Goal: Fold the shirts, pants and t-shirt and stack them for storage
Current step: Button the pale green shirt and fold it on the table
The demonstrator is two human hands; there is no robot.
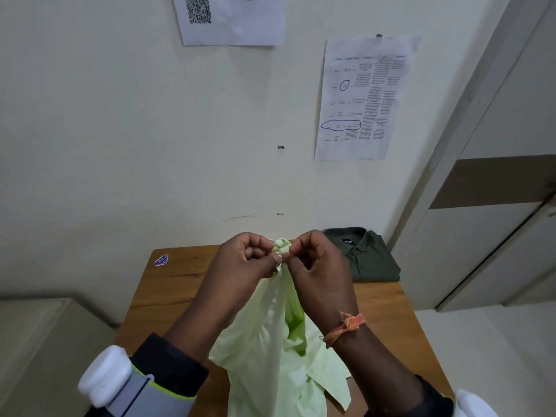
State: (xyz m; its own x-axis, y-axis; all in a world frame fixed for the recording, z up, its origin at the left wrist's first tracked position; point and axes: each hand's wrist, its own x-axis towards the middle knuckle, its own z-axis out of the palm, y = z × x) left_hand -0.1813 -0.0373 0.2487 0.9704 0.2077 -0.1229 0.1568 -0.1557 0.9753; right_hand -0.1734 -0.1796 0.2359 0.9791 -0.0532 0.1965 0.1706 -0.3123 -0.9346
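While you hold the pale green shirt (270, 356) up off the wooden table (168, 290), start your check at the left: a small blue sticker (162, 260) lies on the near-left corner of the tabletop, well apart from the cloth. Your left hand (243, 260) comes next, fingers curled tight, thumb and forefinger pinching a bunched bit of fabric at the top of the garment. Touching the same bunch from the other side is your right hand (319, 263), also curled and pinching (an orange thread band (346, 325) sits on that wrist). The two hands are almost knuckle to knuckle, so the grip is narrow, with both hands closed on the one small knot of cloth.

From that pinch the shirt hangs straight down towards you, its long axis running from the hands to your body, with the lower folds spilling onto the table near its front edge. Which part you are holding, collar or shoulder seam, is too crumpled to tell. I judge that the fold has not really begun; the garment would need to be spread, and that calls for your hands to part sideways along the top edge, each equally near to it.

Further right, a dark green shirt (364, 254) lies folded flat at the far-right corner of the table, collar towards the wall. It looks like the start of the stack, and your right hand is the nearer one to it.
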